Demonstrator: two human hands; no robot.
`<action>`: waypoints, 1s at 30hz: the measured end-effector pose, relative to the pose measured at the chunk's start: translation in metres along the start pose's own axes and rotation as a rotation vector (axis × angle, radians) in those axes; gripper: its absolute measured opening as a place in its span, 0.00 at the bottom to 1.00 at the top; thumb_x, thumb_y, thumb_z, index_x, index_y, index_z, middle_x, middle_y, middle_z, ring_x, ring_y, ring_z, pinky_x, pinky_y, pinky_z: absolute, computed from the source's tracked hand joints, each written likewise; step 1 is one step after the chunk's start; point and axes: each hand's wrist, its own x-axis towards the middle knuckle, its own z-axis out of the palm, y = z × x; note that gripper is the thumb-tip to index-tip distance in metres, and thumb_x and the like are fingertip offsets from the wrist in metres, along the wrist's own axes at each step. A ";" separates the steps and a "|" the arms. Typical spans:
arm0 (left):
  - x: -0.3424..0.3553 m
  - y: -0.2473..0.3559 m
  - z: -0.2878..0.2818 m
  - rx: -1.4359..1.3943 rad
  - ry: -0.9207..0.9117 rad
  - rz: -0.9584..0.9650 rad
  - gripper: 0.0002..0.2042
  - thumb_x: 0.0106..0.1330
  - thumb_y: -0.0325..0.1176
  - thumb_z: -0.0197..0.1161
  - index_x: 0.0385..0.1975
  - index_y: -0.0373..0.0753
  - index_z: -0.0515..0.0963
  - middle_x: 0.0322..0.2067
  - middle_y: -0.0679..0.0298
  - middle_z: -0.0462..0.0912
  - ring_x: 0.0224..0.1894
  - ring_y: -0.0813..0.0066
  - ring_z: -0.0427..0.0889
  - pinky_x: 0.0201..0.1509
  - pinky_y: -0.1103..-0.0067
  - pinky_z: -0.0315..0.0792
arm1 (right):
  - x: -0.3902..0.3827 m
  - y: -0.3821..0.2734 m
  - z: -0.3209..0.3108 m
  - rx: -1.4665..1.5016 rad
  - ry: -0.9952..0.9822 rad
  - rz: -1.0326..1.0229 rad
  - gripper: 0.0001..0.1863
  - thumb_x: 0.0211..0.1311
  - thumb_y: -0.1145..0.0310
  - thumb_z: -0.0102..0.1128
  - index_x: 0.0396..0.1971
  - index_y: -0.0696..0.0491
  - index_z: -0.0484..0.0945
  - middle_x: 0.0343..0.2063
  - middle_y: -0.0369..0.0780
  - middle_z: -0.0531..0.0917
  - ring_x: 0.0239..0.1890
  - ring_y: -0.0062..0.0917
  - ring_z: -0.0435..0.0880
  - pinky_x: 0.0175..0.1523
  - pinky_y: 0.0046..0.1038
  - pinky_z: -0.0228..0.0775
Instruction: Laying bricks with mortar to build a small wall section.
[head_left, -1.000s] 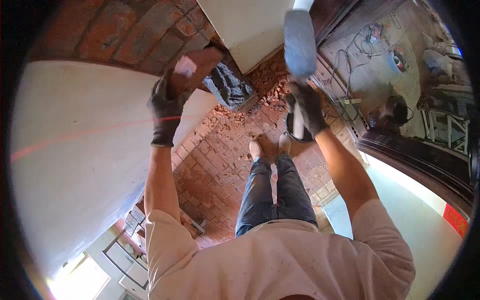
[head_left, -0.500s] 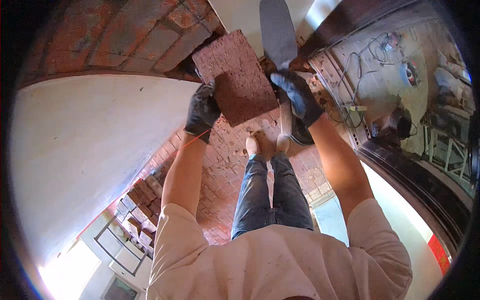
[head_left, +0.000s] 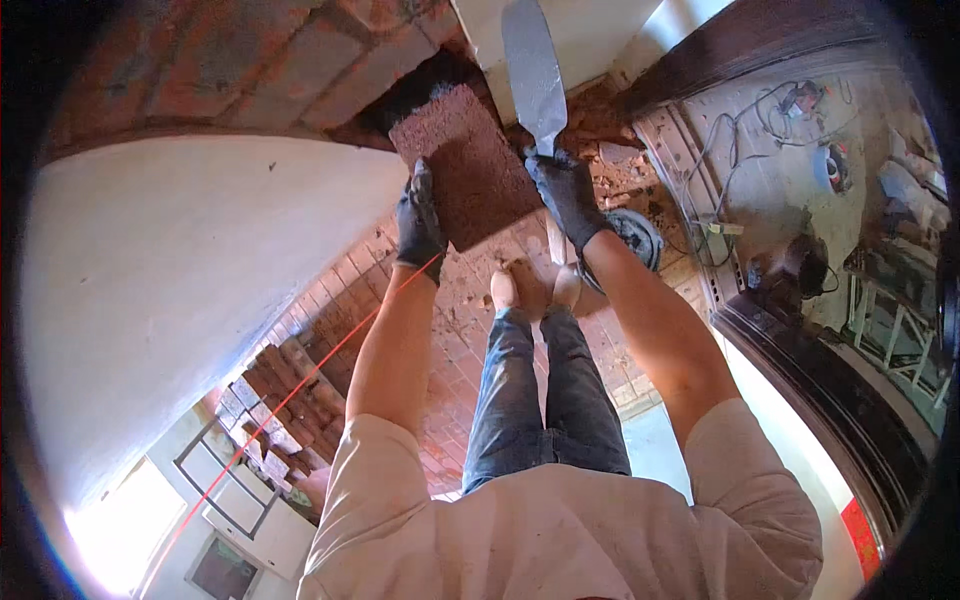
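Observation:
A large reddish-brown brick (head_left: pixel 470 170) is held up between my two gloved hands, tilted in front of a dark gap (head_left: pixel 425 85) in the brickwork. My left hand (head_left: pixel 420 222) grips the brick's left edge, thumb along its near face. My right hand (head_left: pixel 568 195) is closed around a trowel (head_left: pixel 535 75) while pressing against the brick's right edge. The trowel's grey blade points away from me, and its pale handle sticks out below my fist. Fingers behind the brick are hidden.
Rough brickwork (head_left: pixel 240 75) rises at the upper left above a white wall panel (head_left: pixel 200 270). A black bucket (head_left: pixel 637 238) stands right of my feet. Stacked bricks (head_left: pixel 290 385) are at lower left; a taut red string (head_left: pixel 300 385) crosses there. Cables (head_left: pixel 735 140) lie at right.
The brick has moved slightly away from me, closer to the dark gap. My right hand has shifted left with the trowel, revealing more of the bucket. More of the red string now shows.

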 end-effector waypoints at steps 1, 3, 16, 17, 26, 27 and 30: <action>0.008 -0.006 -0.012 -0.030 -0.002 0.054 0.21 0.70 0.44 0.51 0.52 0.32 0.71 0.49 0.62 0.77 0.48 0.71 0.77 0.55 0.75 0.70 | -0.001 -0.003 0.009 -0.005 -0.014 0.023 0.07 0.62 0.68 0.57 0.36 0.52 0.81 0.23 0.25 0.76 0.24 0.07 0.69 0.28 0.14 0.59; 0.007 -0.016 -0.022 -0.064 0.014 0.081 0.21 0.71 0.43 0.50 0.53 0.32 0.71 0.50 0.62 0.77 0.48 0.72 0.76 0.55 0.75 0.70 | -0.001 -0.010 0.013 -0.096 -0.053 0.021 0.07 0.62 0.70 0.57 0.38 0.52 0.81 0.24 0.25 0.76 0.24 0.07 0.68 0.28 0.15 0.59; 0.015 -0.010 -0.014 -0.184 -0.097 0.108 0.21 0.67 0.46 0.55 0.53 0.39 0.72 0.50 0.63 0.77 0.51 0.65 0.77 0.57 0.69 0.71 | 0.037 -0.003 0.007 -0.376 -0.251 -0.396 0.06 0.61 0.66 0.57 0.29 0.51 0.78 0.19 0.29 0.75 0.20 0.13 0.71 0.26 0.19 0.65; 0.015 -0.011 -0.014 -0.188 -0.092 0.104 0.21 0.67 0.46 0.55 0.53 0.39 0.72 0.50 0.63 0.77 0.51 0.65 0.77 0.57 0.69 0.71 | 0.038 -0.003 0.007 -0.425 -0.213 -0.414 0.06 0.61 0.65 0.56 0.29 0.51 0.78 0.19 0.30 0.76 0.20 0.14 0.72 0.27 0.20 0.66; 0.014 -0.011 -0.012 -0.165 -0.094 0.093 0.22 0.67 0.46 0.54 0.55 0.39 0.71 0.53 0.63 0.75 0.55 0.64 0.74 0.62 0.65 0.67 | 0.065 0.010 -0.015 -0.914 -0.319 -0.874 0.10 0.62 0.65 0.57 0.39 0.53 0.79 0.28 0.34 0.80 0.29 0.18 0.75 0.37 0.24 0.69; 0.009 -0.016 -0.022 -0.092 -0.196 0.273 0.21 0.67 0.46 0.54 0.55 0.40 0.71 0.54 0.63 0.75 0.55 0.64 0.74 0.62 0.65 0.67 | 0.052 0.008 -0.004 -0.649 -0.305 -0.437 0.09 0.62 0.65 0.57 0.37 0.53 0.79 0.25 0.33 0.79 0.26 0.17 0.74 0.34 0.24 0.69; 0.014 -0.014 -0.024 -0.137 -0.194 0.256 0.21 0.68 0.45 0.54 0.55 0.39 0.71 0.54 0.63 0.75 0.55 0.65 0.74 0.62 0.66 0.67 | 0.036 -0.001 0.009 -0.681 -0.249 -0.353 0.09 0.62 0.64 0.57 0.36 0.52 0.80 0.22 0.31 0.77 0.23 0.15 0.71 0.29 0.23 0.67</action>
